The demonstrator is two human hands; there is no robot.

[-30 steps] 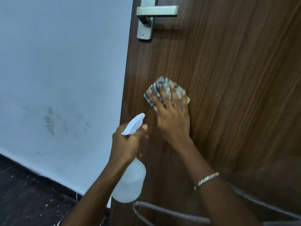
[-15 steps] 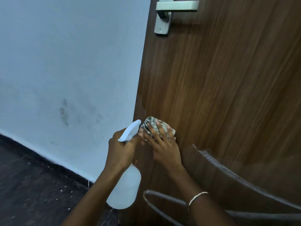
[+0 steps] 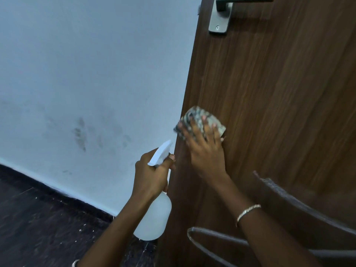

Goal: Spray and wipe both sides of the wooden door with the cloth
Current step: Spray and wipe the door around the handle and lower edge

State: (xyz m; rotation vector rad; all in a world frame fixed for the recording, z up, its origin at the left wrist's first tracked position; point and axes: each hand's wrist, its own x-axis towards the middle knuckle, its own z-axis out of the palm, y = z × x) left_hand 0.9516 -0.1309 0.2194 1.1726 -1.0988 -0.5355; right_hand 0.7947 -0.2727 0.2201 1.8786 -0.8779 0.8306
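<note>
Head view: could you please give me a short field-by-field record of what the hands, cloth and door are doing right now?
door: brown wood grain, metal handle at top
cloth: patterned, flat against the door near its left edge
right hand: fingers spread straight, pressing the cloth to the door
left hand: grips the spray bottle's neck
spray bottle: white, translucent, nozzle angled up
wall: pale with dark smudges
bracelet: on the right wrist
</note>
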